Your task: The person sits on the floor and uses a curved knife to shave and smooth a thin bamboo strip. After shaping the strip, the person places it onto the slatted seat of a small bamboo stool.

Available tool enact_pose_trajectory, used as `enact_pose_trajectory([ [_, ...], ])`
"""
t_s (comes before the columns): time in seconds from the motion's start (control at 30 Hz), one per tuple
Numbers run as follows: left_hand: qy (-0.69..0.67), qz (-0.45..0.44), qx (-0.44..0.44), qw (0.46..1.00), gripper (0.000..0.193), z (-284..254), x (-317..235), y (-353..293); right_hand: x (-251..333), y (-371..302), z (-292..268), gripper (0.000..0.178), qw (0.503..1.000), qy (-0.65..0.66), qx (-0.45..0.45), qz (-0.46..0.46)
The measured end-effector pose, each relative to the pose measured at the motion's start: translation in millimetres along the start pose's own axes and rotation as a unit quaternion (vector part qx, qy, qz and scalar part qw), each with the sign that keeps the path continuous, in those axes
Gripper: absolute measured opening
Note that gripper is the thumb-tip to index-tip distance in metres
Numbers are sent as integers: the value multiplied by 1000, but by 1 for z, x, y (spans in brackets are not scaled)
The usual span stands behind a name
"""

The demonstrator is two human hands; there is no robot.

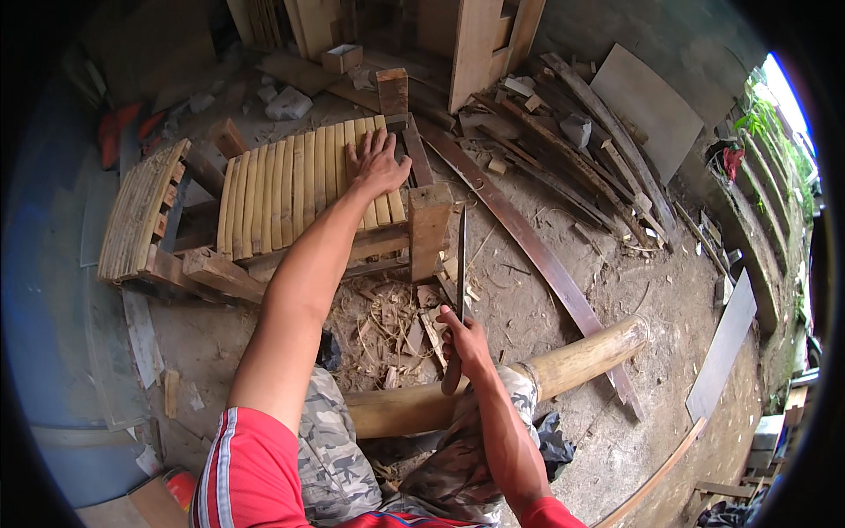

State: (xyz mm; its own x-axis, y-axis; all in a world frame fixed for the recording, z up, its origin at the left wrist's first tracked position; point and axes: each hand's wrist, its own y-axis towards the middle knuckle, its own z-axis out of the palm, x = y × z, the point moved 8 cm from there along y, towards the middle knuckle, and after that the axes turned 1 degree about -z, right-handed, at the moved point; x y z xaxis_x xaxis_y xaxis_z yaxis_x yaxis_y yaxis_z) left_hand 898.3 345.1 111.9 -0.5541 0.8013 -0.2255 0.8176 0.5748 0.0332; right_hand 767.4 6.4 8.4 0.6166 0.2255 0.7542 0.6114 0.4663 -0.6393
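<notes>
Bamboo slats (283, 195) lie side by side across a wooden chair-like frame (429, 231), which stands front left of me. Palm down, my left hand (378, 165) rests on the slats at their right end, its fingers spread. My right hand (465, 343) is closed around the handle of a machete (463, 251) just right of the frame's near post. The dark, narrow blade points up and away from me, apart from the slats. A thick bamboo pole (585, 359) lies crosswise under my legs.
More slats form a slanted panel (141, 211) at the frame's left. Wood shavings (387, 339) litter the ground below. A long flat board (537, 238) runs diagonally on the right, near a pile of scrap timber (572, 150). A grey sheet (723, 348) lies far right.
</notes>
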Motion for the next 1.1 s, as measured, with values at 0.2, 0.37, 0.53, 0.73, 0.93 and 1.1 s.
enact_pose_trajectory([
  [0.2,19,37,6,999,72,2,3,-4,1,2,-2,42,1000,-11,0,-4],
  [0.37,12,51,8,999,70,1,8,-3,1,-1,-2,40,1000,5,9,-1],
  [0.53,6,55,-8,998,69,4,9,-2,-2,-1,-7,43,1000,8,3,4],
  [0.73,34,15,-38,999,69,-5,9,-10,-4,0,-9,44,1000,9,1,4],
  [0.93,-29,-112,-23,993,70,-17,29,-32,-2,0,-7,42,1000,5,8,-2],
  [1.1,28,-282,-35,958,76,-33,84,-55,-2,-3,-2,43,1000,-17,5,-12],
])
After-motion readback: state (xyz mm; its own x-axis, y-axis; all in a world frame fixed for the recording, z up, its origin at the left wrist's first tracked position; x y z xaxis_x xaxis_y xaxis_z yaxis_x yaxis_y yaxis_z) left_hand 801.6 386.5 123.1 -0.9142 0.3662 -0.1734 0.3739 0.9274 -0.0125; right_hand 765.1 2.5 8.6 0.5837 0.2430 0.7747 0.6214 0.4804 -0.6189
